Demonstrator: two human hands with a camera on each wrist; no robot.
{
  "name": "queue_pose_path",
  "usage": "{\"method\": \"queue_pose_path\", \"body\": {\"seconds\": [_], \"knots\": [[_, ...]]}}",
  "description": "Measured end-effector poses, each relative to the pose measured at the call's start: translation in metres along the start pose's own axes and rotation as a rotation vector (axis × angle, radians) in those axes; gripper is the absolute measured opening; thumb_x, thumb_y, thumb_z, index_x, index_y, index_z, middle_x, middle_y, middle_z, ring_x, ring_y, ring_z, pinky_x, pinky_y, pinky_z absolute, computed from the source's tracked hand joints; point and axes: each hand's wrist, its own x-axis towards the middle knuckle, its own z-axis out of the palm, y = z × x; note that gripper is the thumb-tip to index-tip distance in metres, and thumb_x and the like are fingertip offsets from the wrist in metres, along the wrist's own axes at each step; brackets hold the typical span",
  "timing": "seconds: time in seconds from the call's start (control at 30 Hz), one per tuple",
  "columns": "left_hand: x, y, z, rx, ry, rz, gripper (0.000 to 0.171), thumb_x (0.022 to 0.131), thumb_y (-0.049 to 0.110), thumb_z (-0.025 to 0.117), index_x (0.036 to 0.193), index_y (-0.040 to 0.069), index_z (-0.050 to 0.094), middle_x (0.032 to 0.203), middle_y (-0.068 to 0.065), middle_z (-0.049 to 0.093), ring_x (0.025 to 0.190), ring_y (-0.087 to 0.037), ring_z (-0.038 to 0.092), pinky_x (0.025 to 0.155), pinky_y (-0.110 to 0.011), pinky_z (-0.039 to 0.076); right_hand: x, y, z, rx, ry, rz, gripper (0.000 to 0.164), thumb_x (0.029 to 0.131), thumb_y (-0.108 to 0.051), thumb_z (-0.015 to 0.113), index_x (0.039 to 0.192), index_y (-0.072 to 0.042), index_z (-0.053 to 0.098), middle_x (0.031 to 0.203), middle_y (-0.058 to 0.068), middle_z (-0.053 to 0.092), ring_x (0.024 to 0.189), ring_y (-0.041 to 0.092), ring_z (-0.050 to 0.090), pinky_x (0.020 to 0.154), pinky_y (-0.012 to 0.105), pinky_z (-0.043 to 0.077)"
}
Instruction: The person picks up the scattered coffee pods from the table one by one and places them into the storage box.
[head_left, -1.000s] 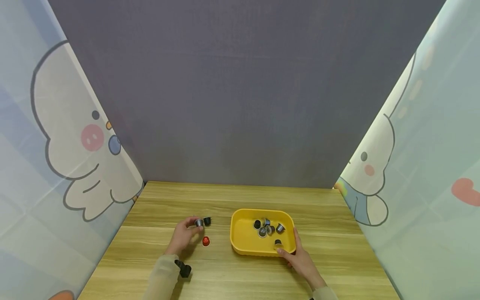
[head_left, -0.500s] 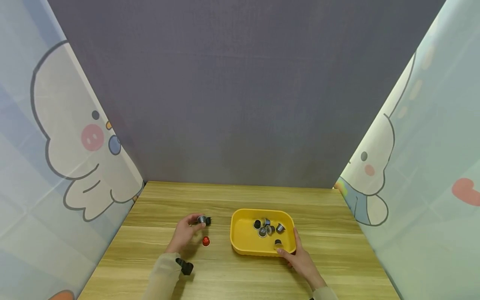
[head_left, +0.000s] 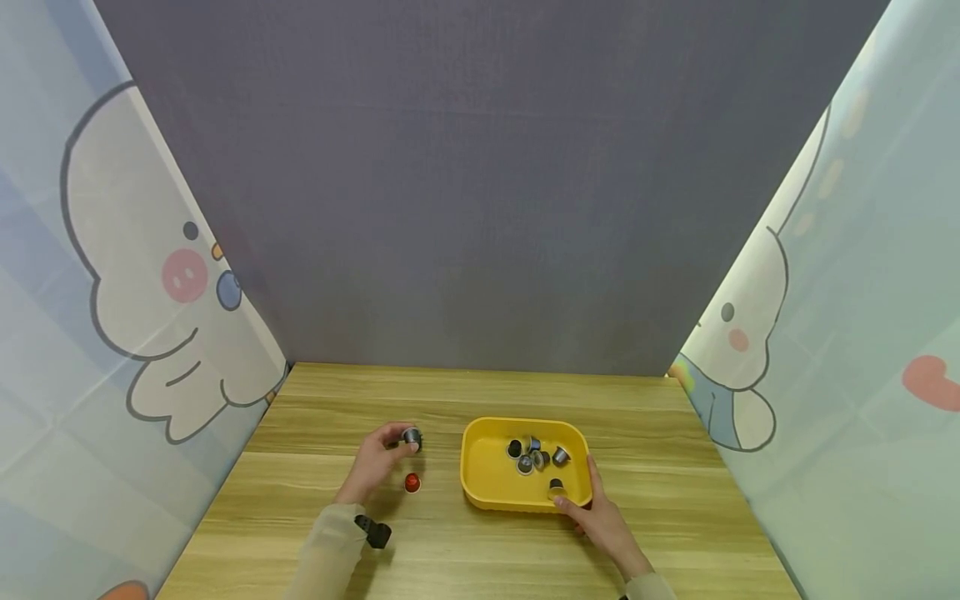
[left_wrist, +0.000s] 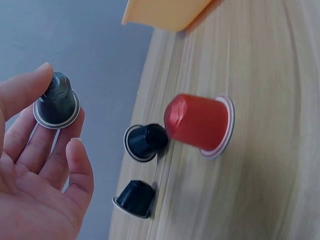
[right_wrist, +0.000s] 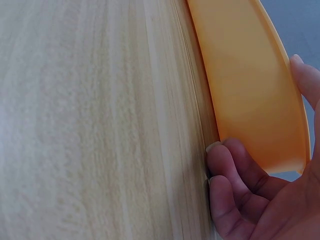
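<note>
My left hand pinches a dark grey coffee capsule between thumb and fingertips, raised over the left part of the table. Beyond it in the left wrist view, two black capsules lie on the wood near a red capsule. From the head view, the held capsule overlaps the spot of the black ones. A yellow tray stands to the right with several capsules inside. At its near right corner my right hand grips it, thumb at the rim and fingers against the outer wall.
The wooden table ends at a grey back panel. Printed cartoon panels flank it on both sides. A black device is strapped at the left sleeve.
The left hand has moved slightly right and away from the body, carrying the grey capsule over the black one. Right hand and tray have stayed in place.
</note>
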Motion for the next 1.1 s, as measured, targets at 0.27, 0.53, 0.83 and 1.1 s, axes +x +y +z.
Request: {"method": "queue_pose_path", "body": {"seconds": [0.27,0.53,0.83,1.1], "knots": [[0.001,0.002,0.013,-0.009,-0.035,0.015,0.032,0.086,0.004,0.078,0.117,0.006,0.07,0.113,-0.009,0.069,0.111,-0.03,0.059,0.095,-0.047,0.044,-0.001,-0.001,-0.001,-0.004,0.0,0.006,0.108,0.089,-0.047,0.073,0.162,-0.019,-0.001,0.077,0.009,0.062,0.059,0.02,0.058,0.055,0.032,0.048],[0.001,0.006,0.018,0.056,-0.075,0.052,0.034,0.086,0.011,0.079,0.119,0.006,0.07,0.107,-0.002,0.07,0.101,-0.022,0.06,0.084,-0.036,0.046,-0.001,-0.003,-0.001,-0.011,-0.004,0.019,0.108,0.089,-0.048,0.073,0.162,-0.02,-0.002,0.075,0.008,0.061,0.059,0.02,0.057,0.056,0.032,0.047],[0.001,0.012,0.025,0.068,-0.147,0.076,0.032,0.087,0.012,0.078,0.119,0.008,0.07,0.11,-0.002,0.07,0.104,-0.027,0.061,0.087,-0.04,0.048,0.0,-0.002,0.0,-0.007,0.001,0.007,0.107,0.089,-0.047,0.073,0.162,-0.019,0.0,0.078,0.009,0.063,0.059,0.02,0.058,0.056,0.033,0.048],[0.002,0.023,0.04,0.083,-0.197,0.105,0.033,0.089,0.006,0.074,0.122,0.005,0.068,0.115,-0.005,0.068,0.111,-0.028,0.059,0.085,-0.038,0.047,0.0,0.0,0.001,0.006,-0.005,0.009,0.107,0.089,-0.046,0.073,0.162,-0.019,-0.001,0.078,0.009,0.063,0.059,0.02,0.058,0.056,0.033,0.048]]}}
